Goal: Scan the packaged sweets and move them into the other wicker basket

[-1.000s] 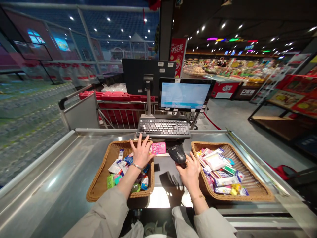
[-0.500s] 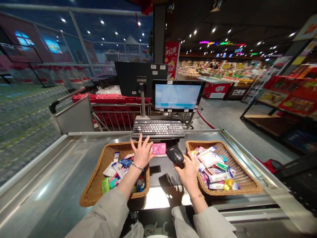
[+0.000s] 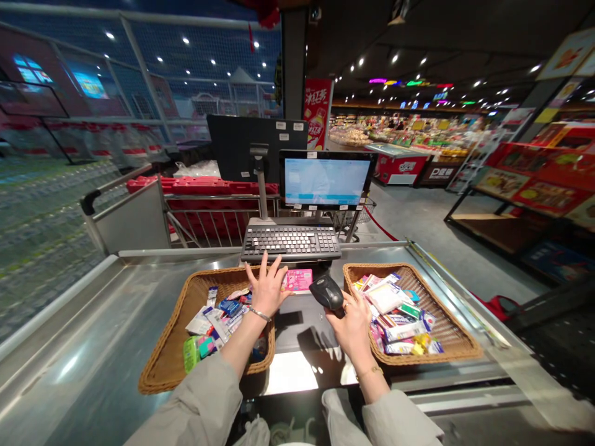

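My left hand grips the left edge of a flat pink packet between thumb and fingers, the other fingers spread. The packet is held just in front of the keyboard, its printed face up toward me. In my right hand is a black barcode scanner, its head close to the packet's right end. A wicker basket with several small packets stands under and beside my left forearm. To the right of my right hand, a second wicker basket holds several wrapped sweets and packets.
Behind the packet stand a black keyboard and a lit monitor, with another monitor turned away. The metal counter has raised edges. Shopping carts stand beyond it, and a display shelf is at right.
The view has turned slightly, so the counter, baskets and monitors sit a little further left. Both hands, the packet and the scanner keep nearly the same positions, the scanner still by the packet.
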{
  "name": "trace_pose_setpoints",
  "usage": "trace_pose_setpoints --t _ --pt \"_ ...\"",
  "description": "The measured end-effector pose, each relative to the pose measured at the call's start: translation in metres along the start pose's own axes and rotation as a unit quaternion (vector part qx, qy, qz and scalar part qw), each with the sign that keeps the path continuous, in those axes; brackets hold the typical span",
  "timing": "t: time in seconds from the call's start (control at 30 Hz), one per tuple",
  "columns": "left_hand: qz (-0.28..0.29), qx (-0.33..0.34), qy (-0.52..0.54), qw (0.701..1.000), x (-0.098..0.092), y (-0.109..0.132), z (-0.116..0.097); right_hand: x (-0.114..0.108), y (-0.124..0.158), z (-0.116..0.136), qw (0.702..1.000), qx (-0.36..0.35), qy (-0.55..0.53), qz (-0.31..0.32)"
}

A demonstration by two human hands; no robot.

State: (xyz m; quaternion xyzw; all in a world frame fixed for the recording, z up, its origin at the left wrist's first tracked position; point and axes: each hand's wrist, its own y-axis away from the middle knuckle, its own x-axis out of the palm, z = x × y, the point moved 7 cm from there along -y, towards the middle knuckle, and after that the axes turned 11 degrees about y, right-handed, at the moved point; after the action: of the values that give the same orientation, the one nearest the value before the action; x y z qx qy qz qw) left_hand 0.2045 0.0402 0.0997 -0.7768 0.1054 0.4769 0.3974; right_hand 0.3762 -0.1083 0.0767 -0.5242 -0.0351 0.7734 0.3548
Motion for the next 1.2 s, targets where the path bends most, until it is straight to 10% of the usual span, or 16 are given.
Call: trace_pose_setpoints --t 1.2 --pt "0.008 0.001 0.004 1.000 0.010 -0.004 -0.012 -0.010 0.002 -0.012 1.000 0.015 0.020 -0.003"
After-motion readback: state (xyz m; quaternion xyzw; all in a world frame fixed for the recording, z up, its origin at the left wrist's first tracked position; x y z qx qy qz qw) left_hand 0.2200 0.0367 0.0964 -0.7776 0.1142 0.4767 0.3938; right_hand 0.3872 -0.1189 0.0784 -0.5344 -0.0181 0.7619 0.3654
